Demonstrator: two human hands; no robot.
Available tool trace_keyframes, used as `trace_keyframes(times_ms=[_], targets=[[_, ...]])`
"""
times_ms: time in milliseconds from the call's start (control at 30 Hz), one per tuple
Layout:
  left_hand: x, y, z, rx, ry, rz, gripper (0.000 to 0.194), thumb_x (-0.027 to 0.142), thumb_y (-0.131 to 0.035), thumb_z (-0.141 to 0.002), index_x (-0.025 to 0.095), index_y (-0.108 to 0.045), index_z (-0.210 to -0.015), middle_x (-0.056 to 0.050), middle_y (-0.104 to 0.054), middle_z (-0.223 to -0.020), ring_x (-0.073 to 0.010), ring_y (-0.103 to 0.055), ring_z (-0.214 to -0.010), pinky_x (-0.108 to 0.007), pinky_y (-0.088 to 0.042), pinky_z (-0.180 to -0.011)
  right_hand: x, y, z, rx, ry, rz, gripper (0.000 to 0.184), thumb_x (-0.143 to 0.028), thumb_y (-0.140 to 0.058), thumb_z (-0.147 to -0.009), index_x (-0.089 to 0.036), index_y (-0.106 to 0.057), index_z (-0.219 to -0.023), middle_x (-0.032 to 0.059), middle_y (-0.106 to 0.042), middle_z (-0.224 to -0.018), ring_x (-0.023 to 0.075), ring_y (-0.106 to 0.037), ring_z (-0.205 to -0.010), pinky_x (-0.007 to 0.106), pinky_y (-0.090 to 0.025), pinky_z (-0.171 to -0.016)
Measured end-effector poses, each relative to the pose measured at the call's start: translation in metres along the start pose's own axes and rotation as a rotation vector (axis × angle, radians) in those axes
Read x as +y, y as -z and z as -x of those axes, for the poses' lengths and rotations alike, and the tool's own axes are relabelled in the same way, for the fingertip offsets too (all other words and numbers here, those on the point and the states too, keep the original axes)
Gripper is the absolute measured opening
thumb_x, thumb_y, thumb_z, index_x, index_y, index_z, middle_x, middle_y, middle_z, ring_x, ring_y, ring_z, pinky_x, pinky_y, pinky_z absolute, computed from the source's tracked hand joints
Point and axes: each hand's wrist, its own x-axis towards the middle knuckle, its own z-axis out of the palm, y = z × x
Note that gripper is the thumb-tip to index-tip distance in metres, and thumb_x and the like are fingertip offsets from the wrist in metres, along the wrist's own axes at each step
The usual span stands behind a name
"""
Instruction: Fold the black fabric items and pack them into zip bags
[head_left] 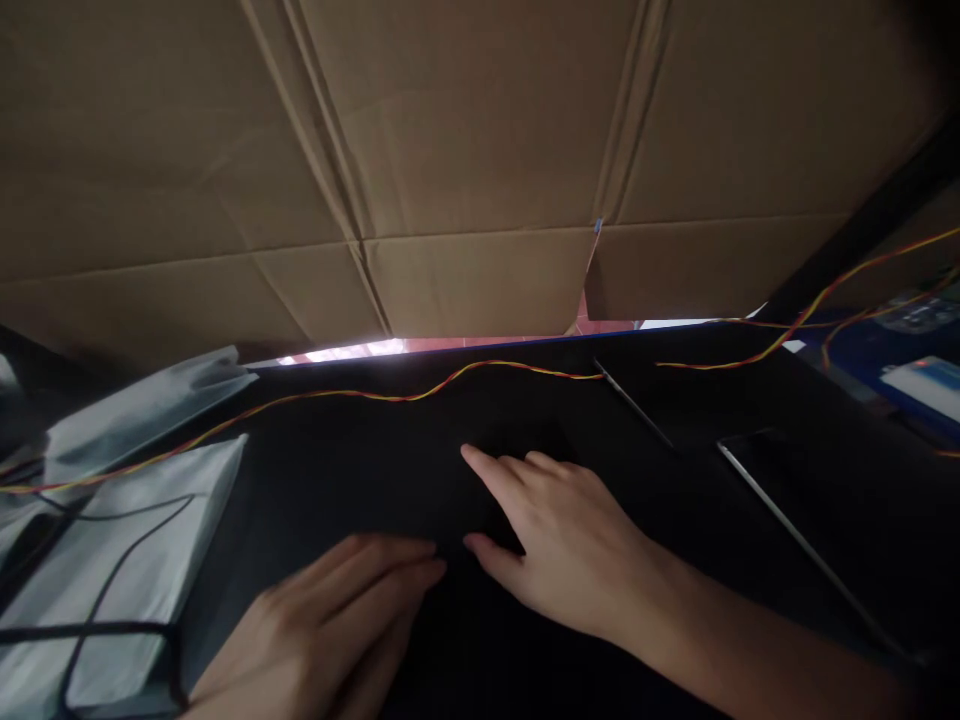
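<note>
My right hand (562,530) rests over a black surface (337,450), with the index finger stretched out and the thumb spread apart from it. No object shows between its fingers. To its left, my left hand (322,620) has its fingers pressed together and pointing right, the thumb drawn in beneath them. Whatever may lie under those fingertips blends into the dark and cannot be made out. A small gap separates the left fingertips from the right thumb.
A twisted red-and-yellow wire (405,398) crosses behind my hands. Pale plastic bags (142,540) with a black cable (82,630) lie left. A thin dark rod (637,405) and a flat dark object with a silvery edge (795,530) lie right. Cardboard (465,150) stands behind.
</note>
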Motion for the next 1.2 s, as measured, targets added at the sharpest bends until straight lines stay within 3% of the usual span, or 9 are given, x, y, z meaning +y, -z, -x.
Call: trace_keyframes(times_ms=[167,333,467,633,733,867,1000,1100,1200], targets=[[-0.01,-0.002,-0.087,0.109,0.1,0.416,0.017,0.026,-0.055,-0.107,0.03,-0.07,-0.116,0.0,-0.075,-0.105,-0.0175,-0.074,-0.096,-0.029,-0.062,-0.086,0.014,0.016,-0.005,0.009,-0.074,-0.401,0.054,-0.019,-0.061,-0.098,-0.026,-0.06,-0.152,0.0028,-0.076,-0.099,0.0198,-0.072,-0.085,0.037,-0.058,-0.082],[-0.027,-0.023,-0.087,0.536,0.129,0.525,0.027,0.036,-0.057,-0.105,0.028,-0.054,-0.131,-0.008,-0.057,-0.131,-0.0264,-0.059,-0.123,-0.041,-0.056,-0.102,0.034,0.036,-0.015,0.112,-0.01,-1.006,0.052,-0.027,-0.062,-0.104,-0.04,-0.054,-0.154,0.0006,-0.073,-0.108,0.0192,-0.072,-0.097,0.035,-0.06,-0.087],[-0.033,-0.023,-0.078,0.198,-0.05,0.365,0.044,0.044,-0.068,-0.098,0.026,-0.054,-0.136,-0.011,-0.057,-0.14,-0.0306,-0.058,-0.128,-0.046,-0.055,-0.106,0.065,0.043,-0.02,0.113,-0.195,-0.982,0.045,-0.025,-0.053,-0.104,-0.039,-0.055,-0.147,0.0017,-0.077,-0.114,0.0246,-0.076,-0.102,0.04,-0.062,-0.086],[-0.038,-0.025,-0.081,-0.176,-0.116,0.135,0.063,0.048,-0.078,-0.093,0.027,-0.056,-0.149,-0.012,-0.057,-0.155,-0.0375,-0.057,-0.138,-0.057,-0.053,-0.111,0.093,0.042,-0.026,0.236,-0.365,-0.08,0.038,-0.012,-0.052,-0.094,-0.027,-0.07,-0.124,0.0059,-0.077,-0.11,0.0294,-0.074,-0.102,0.048,-0.058,-0.089],[-0.043,-0.026,-0.078,-0.216,-0.126,0.096,0.074,0.052,-0.079,-0.092,0.027,-0.053,-0.157,-0.014,-0.051,-0.165,-0.0409,-0.05,-0.149,-0.062,-0.05,-0.117,0.078,0.036,-0.025,0.279,-0.065,-0.046,0.035,-0.025,-0.062,-0.1,-0.026,-0.067,-0.134,0.0099,-0.068,-0.134,0.0297,-0.066,-0.121,0.049,-0.056,-0.103],[-0.052,-0.024,-0.072,-0.235,-0.124,0.083,0.089,0.064,-0.075,-0.093,0.025,-0.041,-0.166,-0.016,-0.042,-0.174,-0.0418,-0.043,-0.157,-0.066,-0.047,-0.122,0.049,0.029,-0.02,-0.112,0.123,-0.102,0.054,-0.042,-0.086,-0.088,-0.034,-0.068,-0.138,0.0067,-0.064,-0.14,0.0319,-0.062,-0.127,0.05,-0.055,-0.105],[-0.063,-0.014,-0.07,-0.274,-0.124,0.069,0.086,0.068,-0.074,-0.093,0.027,-0.045,-0.163,-0.015,-0.037,-0.176,-0.0421,-0.04,-0.16,-0.069,-0.038,-0.128,0.057,0.041,-0.02,-0.092,0.051,-0.334,0.015,-0.016,-0.066,-0.095,-0.028,-0.069,-0.103,0.0008,-0.071,-0.108,0.0209,-0.068,-0.099,0.037,-0.054,-0.091],[-0.073,0.0,-0.072,-0.292,-0.086,0.077,0.076,0.072,-0.074,-0.09,0.027,-0.057,-0.149,-0.015,-0.043,-0.173,-0.0429,-0.045,-0.157,-0.072,-0.032,-0.13,0.085,0.057,-0.018,0.07,-0.111,-0.475,0.014,-0.016,-0.055,-0.09,-0.027,-0.061,-0.095,-0.0007,-0.068,-0.095,0.0198,-0.065,-0.085,0.035,-0.053,-0.077],[-0.081,0.012,-0.075,-0.302,-0.073,0.078,0.046,0.055,-0.066,-0.1,0.027,-0.063,-0.136,-0.012,-0.053,-0.166,-0.0389,-0.049,-0.155,-0.072,-0.028,-0.131,0.109,0.064,-0.013,0.114,-0.379,-0.189,0.029,-0.014,-0.051,-0.086,-0.029,-0.064,-0.107,0.002,-0.069,-0.103,0.0234,-0.067,-0.086,0.039,-0.053,-0.075]])
